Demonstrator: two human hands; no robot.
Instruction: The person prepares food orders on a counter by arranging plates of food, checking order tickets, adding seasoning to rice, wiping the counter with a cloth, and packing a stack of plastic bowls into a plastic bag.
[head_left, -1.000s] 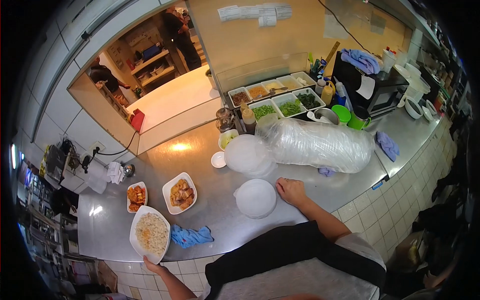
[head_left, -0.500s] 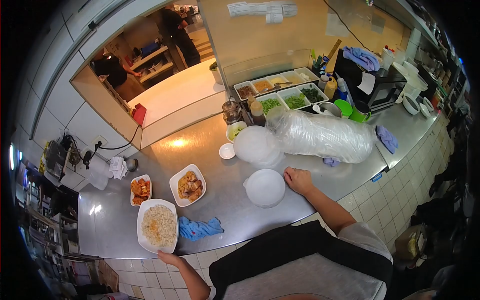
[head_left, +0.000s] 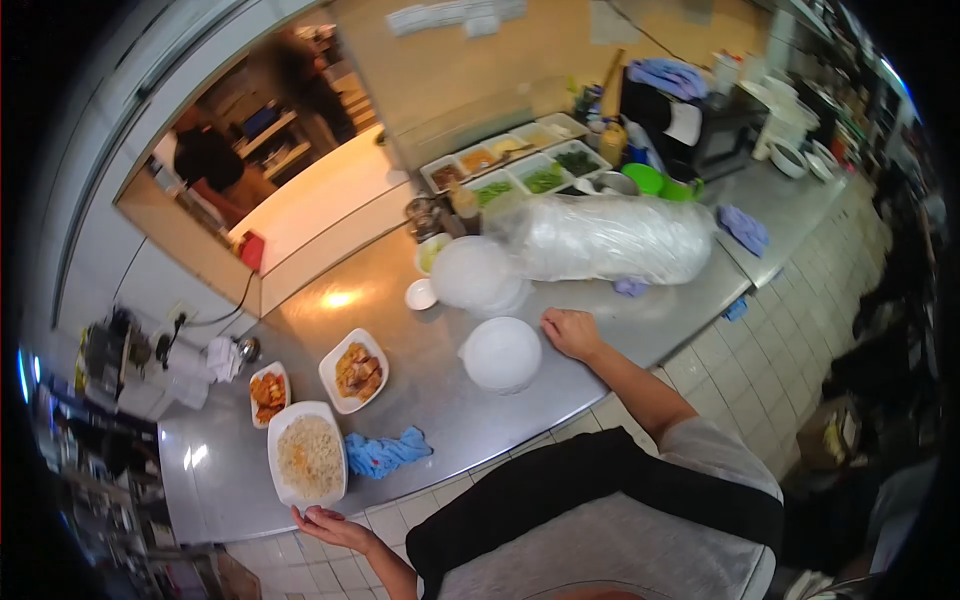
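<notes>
My left hand (head_left: 332, 526) is palm up with its fingers apart, just below the near rim of a white bowl of rice (head_left: 310, 456) at the counter's front edge. A crumpled blue cloth (head_left: 388, 452) lies right of that bowl. Behind it are a small dish of reddish food (head_left: 268, 394) and a square white bowl of meat pieces (head_left: 358, 371). My right hand (head_left: 570, 331) rests on the metal counter with its fingers curled in, nothing visible in them. Beside it on the left are round translucent lids (head_left: 502, 355), with more lids (head_left: 474, 274) behind.
A large plastic-wrapped bundle (head_left: 610, 240) lies behind my right hand. Beyond it stand trays of chopped greens (head_left: 543, 177), sauce bottles and green cups (head_left: 646, 180). A purple cloth (head_left: 743, 230) is farther right. Two people (head_left: 210, 160) are visible through the hatch.
My left hand has come off the rice bowl's rim and its fingers have opened. The bowl now sits near the reddish dish. My right hand stays by the lids; the view has shifted.
</notes>
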